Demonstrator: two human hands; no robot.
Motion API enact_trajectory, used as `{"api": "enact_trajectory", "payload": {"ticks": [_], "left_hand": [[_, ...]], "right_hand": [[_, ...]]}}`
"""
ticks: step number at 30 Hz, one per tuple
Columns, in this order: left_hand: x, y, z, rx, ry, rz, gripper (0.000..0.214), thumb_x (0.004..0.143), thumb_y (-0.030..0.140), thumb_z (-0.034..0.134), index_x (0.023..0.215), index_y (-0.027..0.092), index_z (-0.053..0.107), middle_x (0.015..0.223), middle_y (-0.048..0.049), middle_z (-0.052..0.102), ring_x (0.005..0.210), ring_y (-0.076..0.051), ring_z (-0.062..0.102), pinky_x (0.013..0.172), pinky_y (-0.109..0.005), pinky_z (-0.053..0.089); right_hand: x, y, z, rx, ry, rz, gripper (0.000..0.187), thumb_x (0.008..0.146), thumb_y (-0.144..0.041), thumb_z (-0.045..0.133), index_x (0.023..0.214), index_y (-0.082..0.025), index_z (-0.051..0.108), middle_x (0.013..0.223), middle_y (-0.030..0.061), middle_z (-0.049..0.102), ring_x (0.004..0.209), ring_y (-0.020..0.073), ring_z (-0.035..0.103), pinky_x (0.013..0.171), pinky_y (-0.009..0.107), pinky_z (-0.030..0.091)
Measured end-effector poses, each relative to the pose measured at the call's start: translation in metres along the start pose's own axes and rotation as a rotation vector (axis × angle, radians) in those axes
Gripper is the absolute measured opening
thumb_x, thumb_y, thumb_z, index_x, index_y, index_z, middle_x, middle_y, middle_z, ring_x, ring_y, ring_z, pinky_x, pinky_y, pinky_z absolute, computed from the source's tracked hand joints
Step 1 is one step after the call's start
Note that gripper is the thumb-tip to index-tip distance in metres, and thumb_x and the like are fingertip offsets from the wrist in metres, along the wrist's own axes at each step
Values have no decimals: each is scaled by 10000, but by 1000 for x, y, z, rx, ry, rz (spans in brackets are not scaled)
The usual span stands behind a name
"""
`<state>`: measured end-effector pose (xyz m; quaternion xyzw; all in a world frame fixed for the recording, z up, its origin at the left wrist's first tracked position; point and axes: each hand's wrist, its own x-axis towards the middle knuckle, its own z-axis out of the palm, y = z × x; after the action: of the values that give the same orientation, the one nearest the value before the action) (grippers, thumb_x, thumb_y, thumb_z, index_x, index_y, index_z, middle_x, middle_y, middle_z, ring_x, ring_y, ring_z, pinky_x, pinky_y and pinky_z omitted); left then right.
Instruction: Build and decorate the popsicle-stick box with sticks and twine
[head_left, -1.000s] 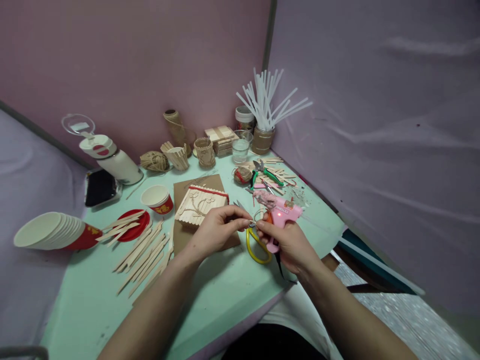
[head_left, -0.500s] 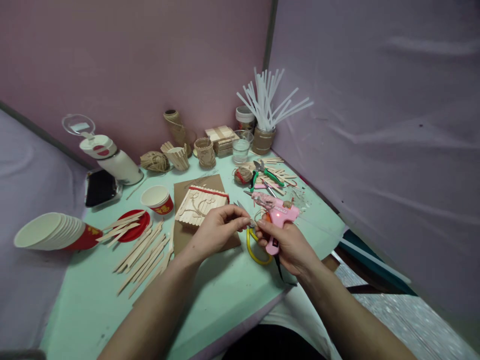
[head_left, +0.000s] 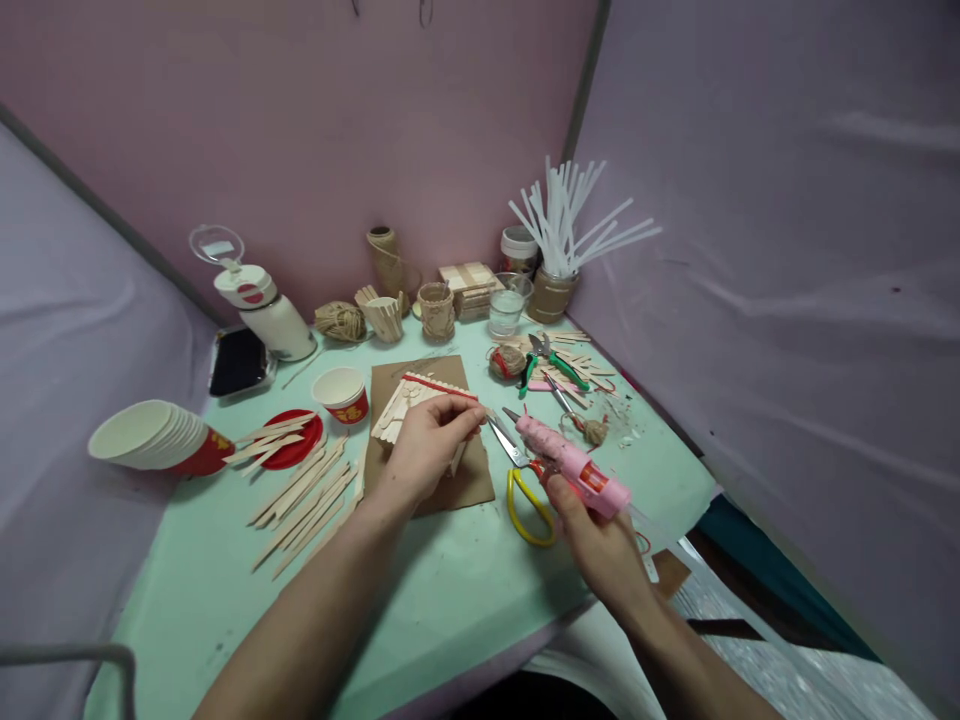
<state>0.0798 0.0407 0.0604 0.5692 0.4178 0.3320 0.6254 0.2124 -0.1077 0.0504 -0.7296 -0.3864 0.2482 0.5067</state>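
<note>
My right hand [head_left: 596, 545] is wrapped round the handle of a pink glue gun [head_left: 555, 448], whose nozzle points up and left toward my left fingertips. With thumb and fingers pinched, my left hand [head_left: 431, 445] holds something too small to make out, just short of the nozzle. Partly behind that hand, a craft-stick panel [head_left: 397, 408] with a red cord along its top edge rests on a cardboard sheet [head_left: 439, 498]. Scissors [head_left: 529, 525] with yellow handles lie beneath the glue gun, blades toward the back.
Loose craft sticks [head_left: 304, 515] and a red plate [head_left: 309, 450] lie left, near stacked paper cups [head_left: 161, 437] and one upright paper cup [head_left: 341, 392]. Green-handled pliers [head_left: 566, 368] lie back right. Behind stand a water cup [head_left: 508, 310] and a jar of white glue sticks [head_left: 553, 295].
My right hand has turned the glue gun so its nozzle points at my left fingertips, and my hands have drawn apart. The camera view has shifted, moving the table's things rightward.
</note>
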Motion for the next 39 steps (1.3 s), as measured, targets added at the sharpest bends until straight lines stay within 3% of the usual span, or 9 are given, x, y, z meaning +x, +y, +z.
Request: {"api": "enact_trajectory", "payload": {"ticks": [5,10,21,39], "left_hand": [[-3,4,2,38,0,35,268,710,410,702,802,158,706,748,-27,673,691,-131,563,625,-230,419],[-8,10,5,66,14,65,232,711,380,697,772,156,705,745,-27,679,706,-142,576,651,-246,439],[-10,11,5,47,-5,69,239,717,371,697,794,145,707,768,-38,684,725,-146,582,686,-254,455],[-10,11,6,57,-9,79,218,720,363,696,792,157,712,782,-37,692,741,-151,590,696,-254,458]], "right_hand": [[-1,-4,2,-40,-58,-87,364,851,-485,515,1075,-237,661,1046,72,679,1057,263,590,946,390,447],[-2,-1,2,-73,-92,-131,308,875,-429,501,1089,-256,641,929,52,658,968,245,593,879,387,466],[-4,2,3,-106,-83,-146,223,879,-429,502,912,-236,606,875,46,615,901,221,573,873,377,445],[-4,2,3,-98,-79,-150,241,875,-436,510,943,-240,632,855,47,628,931,237,588,869,379,452]]}}
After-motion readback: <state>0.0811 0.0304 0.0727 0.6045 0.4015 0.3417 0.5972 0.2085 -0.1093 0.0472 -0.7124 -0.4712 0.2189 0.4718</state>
